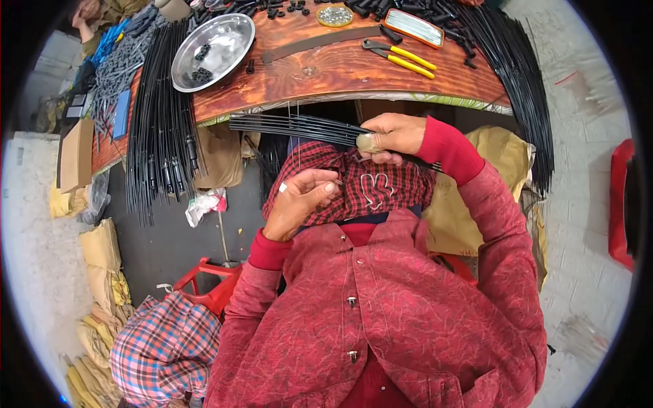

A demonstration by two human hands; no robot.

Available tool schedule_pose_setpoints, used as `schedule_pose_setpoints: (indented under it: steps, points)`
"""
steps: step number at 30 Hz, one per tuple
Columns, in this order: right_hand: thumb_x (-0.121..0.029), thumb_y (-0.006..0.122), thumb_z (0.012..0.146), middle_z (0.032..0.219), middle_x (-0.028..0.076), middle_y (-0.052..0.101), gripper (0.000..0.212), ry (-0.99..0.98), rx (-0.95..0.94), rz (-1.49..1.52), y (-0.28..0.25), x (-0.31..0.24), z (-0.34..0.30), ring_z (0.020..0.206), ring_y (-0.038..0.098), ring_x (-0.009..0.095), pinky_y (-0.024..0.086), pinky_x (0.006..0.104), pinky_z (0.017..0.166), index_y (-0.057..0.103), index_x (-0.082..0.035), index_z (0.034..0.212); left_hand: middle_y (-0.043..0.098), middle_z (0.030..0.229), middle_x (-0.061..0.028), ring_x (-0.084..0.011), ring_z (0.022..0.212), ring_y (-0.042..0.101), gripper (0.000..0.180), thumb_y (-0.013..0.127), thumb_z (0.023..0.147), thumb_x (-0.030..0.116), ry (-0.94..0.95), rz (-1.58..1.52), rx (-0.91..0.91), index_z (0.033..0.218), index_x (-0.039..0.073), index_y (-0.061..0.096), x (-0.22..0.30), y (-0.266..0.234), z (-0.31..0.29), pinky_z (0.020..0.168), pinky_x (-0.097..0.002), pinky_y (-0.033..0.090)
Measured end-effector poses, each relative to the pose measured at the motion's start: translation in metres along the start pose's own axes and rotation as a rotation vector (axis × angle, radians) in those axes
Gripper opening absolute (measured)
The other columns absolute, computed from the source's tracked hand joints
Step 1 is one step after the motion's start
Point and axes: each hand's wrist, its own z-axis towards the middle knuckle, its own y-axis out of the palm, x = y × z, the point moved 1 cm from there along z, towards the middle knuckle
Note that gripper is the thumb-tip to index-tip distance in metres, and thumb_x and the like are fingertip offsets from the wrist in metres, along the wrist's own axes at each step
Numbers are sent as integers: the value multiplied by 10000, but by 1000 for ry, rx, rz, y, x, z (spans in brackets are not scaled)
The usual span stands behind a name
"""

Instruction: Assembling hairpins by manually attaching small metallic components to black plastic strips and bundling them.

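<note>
My right hand (394, 139) is closed round a bundle of thin black rods (292, 126) that fans out to the left, below the table edge. A pale yellowish covering sits on its thumb. Over the checked cloth on my lap, my left hand (304, 202) is lower and to the left, with thumb and fingers pinched together. Whatever is between those fingertips is too small to make out. A white band wraps one of its fingers. Near the rods' left part hang thin pale wires (298, 112).
On the wooden table (306, 71) lie yellow-handled pliers (408, 61), a long flat metal strip (320, 44), a metal bowl (228, 51), a dish of small metal parts (335, 15) and a tray of pins (413, 28). Black rod bundles (160, 109) drape over both sides.
</note>
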Motion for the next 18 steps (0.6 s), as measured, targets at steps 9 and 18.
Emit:
schedule_pose_setpoints:
  steps: [9, 18]
  points:
    - [-315, 532, 1009, 677, -39, 506, 290, -40, 10, 74, 10, 20, 0, 536, 443, 32, 368, 192, 481, 571, -38, 933, 389, 1474, -202, -319, 1272, 502, 837, 641, 949, 155, 259, -495, -115, 1566, 99, 79, -11, 22, 8, 1066, -412, 435]
    - [-298, 546, 1003, 663, -36, 500, 281, -46, -15, 85, 10, 32, 13, 526, 446, 37, 379, 202, 482, 573, -32, 915, 251, 1571, -190, -281, 1455, 279, 579, 437, 1051, 264, 505, -894, -3, 1538, 60, 199, 21, 28, 22, 1211, -445, 215]
